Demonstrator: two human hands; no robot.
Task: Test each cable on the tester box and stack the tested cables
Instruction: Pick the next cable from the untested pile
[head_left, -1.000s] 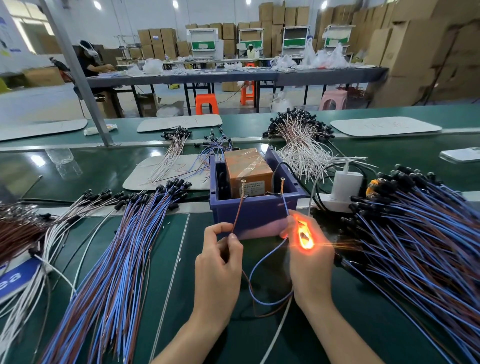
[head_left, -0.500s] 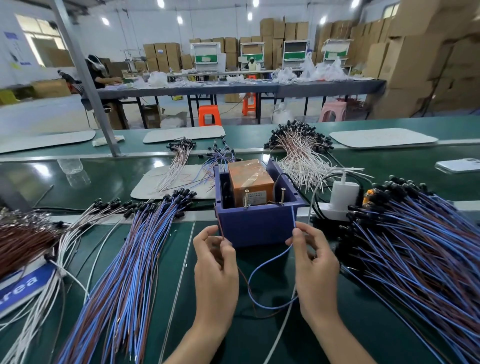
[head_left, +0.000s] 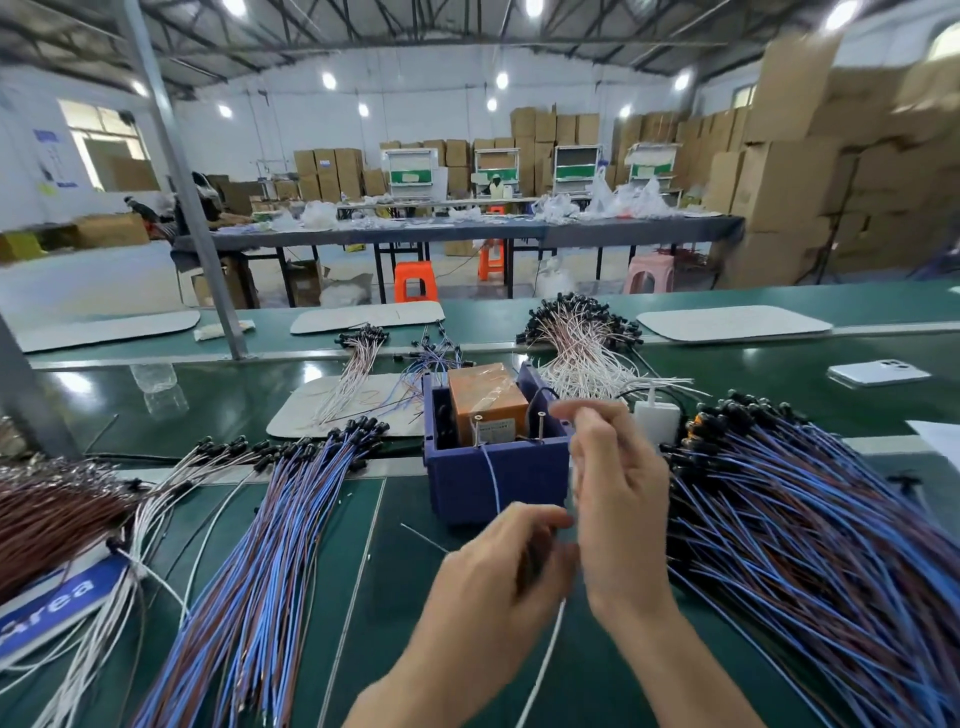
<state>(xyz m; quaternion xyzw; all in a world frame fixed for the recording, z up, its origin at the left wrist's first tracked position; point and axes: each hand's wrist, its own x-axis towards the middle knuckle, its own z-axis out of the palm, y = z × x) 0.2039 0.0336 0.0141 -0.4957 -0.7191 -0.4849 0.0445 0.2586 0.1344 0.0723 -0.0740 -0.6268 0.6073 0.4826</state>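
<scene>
Left grip (head_left: 498, 571): at the middle of the near edge of the worktop (head_left: 415, 649). The fingers curl round the cable (head_left: 491, 478). Motion blur hides the exact contact.
Right grip (head_left: 618, 499): just beyond the left grip and to its right, raised in front of the tester box (head_left: 493, 483). The fingers are part-curled and blurred, so it cannot be told whether they hold anything.
Cable: thin and pale. It rises from the left grip to the left pin (head_left: 475, 431) on the tester box.
Side piles: the left pile (head_left: 270, 545) fans toward the left edge and the right pile (head_left: 805, 545) toward the right edge. Both are blue-and-brown. Which one is the tested stack cannot be told.
Tester box: purple, at mid-worktop. It holds an orange block (head_left: 485, 400), with two upright pins at its near wall.
White bundle (head_left: 582, 358): behind the box, toward the far edge.
Step in hand: judged to be the contact stage. One end is at the left pin. No end is seen at the right pin (head_left: 541, 426).
Next move: bring the free end onto the right pin and hold both contacts steady. Then lay the cable parallel on the stack.
</scene>
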